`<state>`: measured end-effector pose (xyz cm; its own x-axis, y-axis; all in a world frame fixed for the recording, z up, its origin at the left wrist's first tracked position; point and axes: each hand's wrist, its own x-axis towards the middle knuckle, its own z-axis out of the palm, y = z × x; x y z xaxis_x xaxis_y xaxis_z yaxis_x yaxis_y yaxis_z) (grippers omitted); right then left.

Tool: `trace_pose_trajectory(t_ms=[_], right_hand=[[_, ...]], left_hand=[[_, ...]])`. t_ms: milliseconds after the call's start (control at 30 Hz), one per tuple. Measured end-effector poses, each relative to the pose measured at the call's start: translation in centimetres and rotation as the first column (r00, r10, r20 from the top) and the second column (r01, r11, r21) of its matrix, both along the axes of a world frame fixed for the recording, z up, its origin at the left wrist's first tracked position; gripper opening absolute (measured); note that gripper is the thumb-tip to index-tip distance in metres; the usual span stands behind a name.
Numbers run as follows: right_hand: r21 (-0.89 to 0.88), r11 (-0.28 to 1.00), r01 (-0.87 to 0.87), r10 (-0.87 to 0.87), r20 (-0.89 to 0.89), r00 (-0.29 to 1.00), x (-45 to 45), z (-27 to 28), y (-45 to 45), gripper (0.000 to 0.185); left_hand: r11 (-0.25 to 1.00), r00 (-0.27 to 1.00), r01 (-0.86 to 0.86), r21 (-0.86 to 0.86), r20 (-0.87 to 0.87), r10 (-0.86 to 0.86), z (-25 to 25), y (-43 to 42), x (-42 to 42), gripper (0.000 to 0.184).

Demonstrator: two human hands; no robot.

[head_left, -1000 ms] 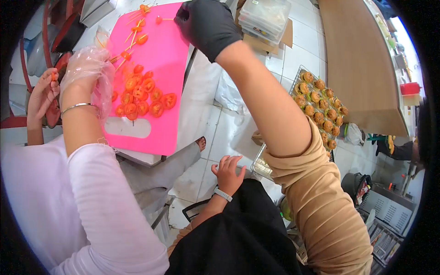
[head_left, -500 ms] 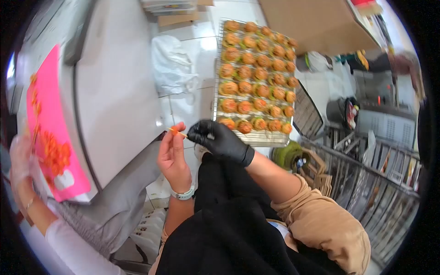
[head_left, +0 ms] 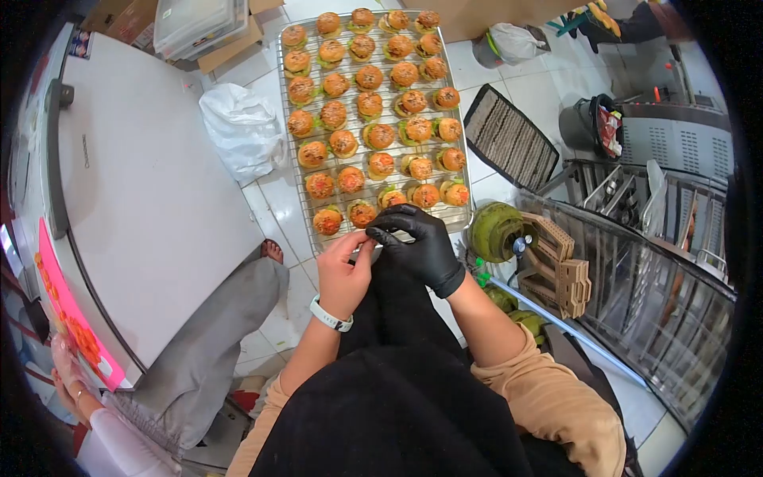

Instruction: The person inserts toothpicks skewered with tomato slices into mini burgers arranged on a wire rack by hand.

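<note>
My bare left hand (head_left: 346, 274), with a pale watch on its wrist, meets my black-gloved right hand (head_left: 421, 246) in front of my lap. Both hands have their fingers pinched together, and what lies between the fingertips is too small to make out. Just beyond them, rows of small filled buns (head_left: 369, 103) stand on a wire rack (head_left: 469, 195). Sliced tomatoes (head_left: 82, 338) lie on a pink cutting board (head_left: 48, 238) at the far left.
A white appliance top (head_left: 151, 183) fills the left side. A white plastic bag (head_left: 238, 131) lies on the floor beside the rack. Green gas cylinders (head_left: 494, 232) and a metal shelf stand at right. A co-worker's gloved hand (head_left: 63, 358) is by the board.
The view has swung right, towards the rack of buns. My right hand has come from the cutting board to my left hand; a skewer with red tomato showed between them half a second ago.
</note>
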<state>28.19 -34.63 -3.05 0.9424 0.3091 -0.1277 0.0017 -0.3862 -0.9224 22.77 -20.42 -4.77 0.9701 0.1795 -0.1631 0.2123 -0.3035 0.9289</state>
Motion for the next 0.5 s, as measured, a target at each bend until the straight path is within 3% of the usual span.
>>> trace_pose_trajectory(t_ms=[67, 233, 333, 367, 500], right_hand=[[0.021, 0.995, 0.102, -0.098, -0.142, 0.985, 0.1, 0.1, -1.8, 0.019], [0.001, 0.989, 0.147, -0.140, -0.297, 0.944, 0.3, -1.8, -6.3, 0.018], [-0.056, 0.979, 0.194, -0.201, -0.318, 0.927, 0.7, -3.4, -8.3, 0.017], [-0.101, 0.980, 0.174, -0.194, -0.239, 0.952, 1.0, -3.8, -9.1, 0.016], [-0.090, 0.931, 0.355, -0.366, -0.239, 0.899, 1.5, -6.3, -11.5, 0.016]], left_hand=[[0.998, 0.998, 0.057, 0.001, -0.008, -0.057, 0.2, -1.5, 1.1, 0.010], [0.981, 0.981, 0.195, -0.012, 0.012, -0.194, -1.6, -4.1, 2.6, 0.015], [0.919, 0.925, 0.378, 0.110, -0.001, -0.380, -3.3, -4.5, 4.5, 0.028], [0.915, 0.916, 0.395, 0.082, -0.104, -0.386, -3.4, -4.3, 5.5, 0.042], [0.858, 0.942, 0.322, 0.399, -0.043, -0.333, -9.6, -3.5, 9.2, 0.058]])
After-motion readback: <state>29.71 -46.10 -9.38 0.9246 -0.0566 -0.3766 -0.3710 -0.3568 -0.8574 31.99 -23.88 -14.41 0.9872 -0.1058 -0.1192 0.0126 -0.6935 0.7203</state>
